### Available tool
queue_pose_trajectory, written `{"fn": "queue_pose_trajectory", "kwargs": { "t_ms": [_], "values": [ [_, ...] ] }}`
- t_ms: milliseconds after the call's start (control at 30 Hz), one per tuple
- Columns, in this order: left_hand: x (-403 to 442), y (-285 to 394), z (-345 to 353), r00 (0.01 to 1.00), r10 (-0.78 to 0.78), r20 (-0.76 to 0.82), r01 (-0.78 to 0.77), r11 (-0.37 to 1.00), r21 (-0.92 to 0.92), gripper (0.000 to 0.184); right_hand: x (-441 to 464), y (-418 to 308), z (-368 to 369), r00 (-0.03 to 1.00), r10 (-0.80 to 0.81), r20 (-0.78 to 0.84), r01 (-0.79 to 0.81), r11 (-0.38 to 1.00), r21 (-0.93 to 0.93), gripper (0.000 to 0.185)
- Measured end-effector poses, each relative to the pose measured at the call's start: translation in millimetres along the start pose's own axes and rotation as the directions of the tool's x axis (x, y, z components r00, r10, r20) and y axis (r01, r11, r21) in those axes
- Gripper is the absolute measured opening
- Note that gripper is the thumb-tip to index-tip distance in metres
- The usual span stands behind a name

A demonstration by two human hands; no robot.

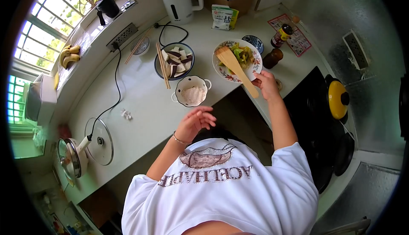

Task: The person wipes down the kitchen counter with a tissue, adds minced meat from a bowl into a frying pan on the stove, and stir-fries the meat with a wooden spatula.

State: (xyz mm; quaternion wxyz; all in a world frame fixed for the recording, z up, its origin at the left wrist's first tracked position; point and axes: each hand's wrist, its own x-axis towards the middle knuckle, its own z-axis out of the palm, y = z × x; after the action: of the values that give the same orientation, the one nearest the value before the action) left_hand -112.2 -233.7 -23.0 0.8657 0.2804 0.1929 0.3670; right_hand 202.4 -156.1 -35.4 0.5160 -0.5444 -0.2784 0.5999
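Observation:
My right hand (267, 85) grips the near right rim of a patterned plate (220, 70), thumb at the edge. Cooked green and yellow food (243, 56) lies on the plate. Across it rests a wooden spatula (236, 66), its handle sticking out over the near rim. My left hand (197, 124) hangs in the air at the counter's front edge, holding nothing, with loosely bent fingers apart. Just beyond it stands a small two-handled white bowl (192, 91) with pale powder in it. A dark-rimmed bowl (175, 64) holds cut eggplant, with chopsticks (162, 64) across its left side.
A white kettle (179, 2), a salt bag (223, 16), a small blue bowl (253, 44) and sauce bottles (272, 58) stand behind. At right is a black stove (304, 124) with a yellow-lidded pot (337, 99). Left are a glass lid (100, 145) and a corded electric pot (79, 156).

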Motion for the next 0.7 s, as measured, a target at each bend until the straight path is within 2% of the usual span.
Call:
{"fn": "queue_pose_trajectory", "kwargs": {
  "t_ms": [67,100,133,200,233,300,333,400,467,533,567,600,667,700],
  "values": [
    [31,16,5,0.975,0.093,-0.200,-0.083,0.995,0.061,0.033,-27,-21,-8,0.999,-0.037,-0.009,0.037,0.999,-0.021,0.016],
    [44,23,11,0.960,0.107,-0.257,-0.078,0.990,0.119,0.038,-42,-31,-10,0.999,-0.031,0.029,0.032,0.998,-0.046,0.018],
    [55,30,21,0.968,0.094,-0.233,-0.069,0.991,0.114,0.038,-59,-42,-10,0.998,-0.022,0.066,0.027,0.997,-0.072,0.019],
    [69,40,41,0.974,-0.047,-0.221,0.059,0.997,0.046,0.046,-92,-58,-6,0.999,-0.040,0.018,0.041,0.995,-0.087,0.019],
    [73,44,46,0.978,-0.063,-0.198,0.073,0.996,0.047,0.046,-105,-62,-7,0.999,-0.023,0.023,0.025,0.996,-0.091,0.019],
    [77,47,53,0.971,-0.229,0.075,0.234,0.970,-0.071,0.060,-130,-65,-8,1.000,-0.015,-0.002,0.015,0.996,-0.085,0.020],
    [77,46,54,0.963,-0.253,0.098,0.259,0.964,-0.064,0.060,-142,-66,-8,1.000,0.000,0.006,0.000,0.996,-0.095,0.020],
    [76,41,56,0.915,-0.269,0.300,0.323,0.935,-0.144,0.066,-165,-64,-8,1.000,0.005,-0.027,-0.007,0.996,-0.090,0.021],
    [80,33,59,0.884,-0.364,0.294,0.411,0.904,-0.118,0.071,-187,-59,-10,0.998,0.028,-0.053,-0.035,0.990,-0.137,0.019],
    [89,22,59,0.795,-0.498,0.347,0.582,0.788,-0.200,0.072,-206,-52,-20,0.994,0.027,-0.108,-0.038,0.994,-0.105,0.020],
    [92,16,62,0.756,-0.542,0.368,0.629,0.757,-0.177,0.072,-218,-49,-22,0.992,0.043,-0.120,-0.056,0.992,-0.112,0.021],
    [94,9,69,0.726,-0.568,0.388,0.661,0.733,-0.163,0.072,-229,-47,-25,0.990,0.061,-0.129,-0.077,0.990,-0.120,0.023],
    [92,-3,87,0.734,-0.607,0.303,0.636,0.772,0.004,0.069,-251,-39,-36,0.982,0.052,-0.183,-0.069,0.994,-0.087,0.024],
    [91,-7,93,0.731,-0.619,0.285,0.641,0.767,0.022,0.066,-259,-37,-40,0.980,0.044,-0.195,-0.058,0.996,-0.071,0.025]
  ]
}}
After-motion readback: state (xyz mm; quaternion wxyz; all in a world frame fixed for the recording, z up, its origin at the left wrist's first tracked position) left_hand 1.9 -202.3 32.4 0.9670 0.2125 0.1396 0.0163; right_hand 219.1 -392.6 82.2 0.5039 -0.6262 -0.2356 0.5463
